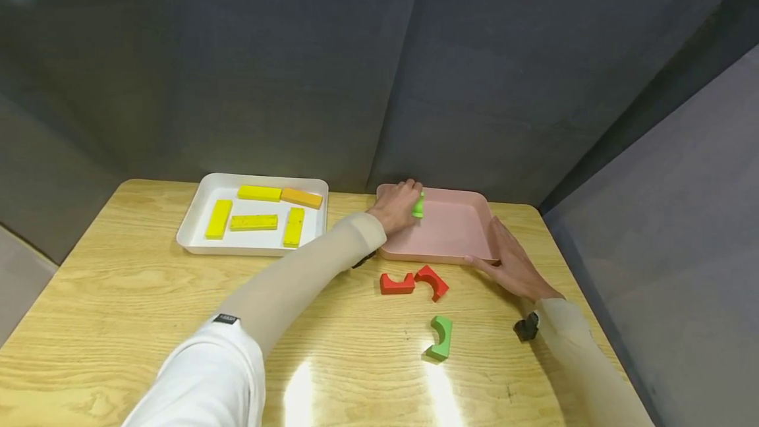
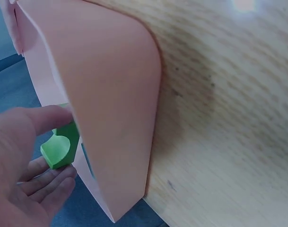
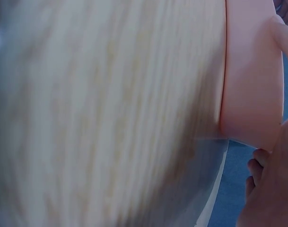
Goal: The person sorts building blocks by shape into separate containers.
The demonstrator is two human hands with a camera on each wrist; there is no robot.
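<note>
My left hand (image 1: 396, 207) reaches over the left end of the pink tray (image 1: 453, 224) and holds a green arch-shaped block (image 1: 418, 206). In the left wrist view the thumb lies on one side of this block (image 2: 57, 150) and the fingers on the other, just past the tray's wall (image 2: 115, 109). My right hand (image 1: 514, 265) rests against the tray's front right corner, its fingers straight along the right wall and its thumb at the front wall. Before the tray lie two red arch blocks (image 1: 397, 284), and nearer me is another green arch block (image 1: 440, 339).
Left of the pink tray stands a white tray (image 1: 255, 248) with several yellow bars (image 1: 253, 222) and an orange-yellow bar (image 1: 302, 198) in it. Both trays stand on a wooden table (image 1: 130, 295). A dark partition (image 1: 284, 71) rises behind the table.
</note>
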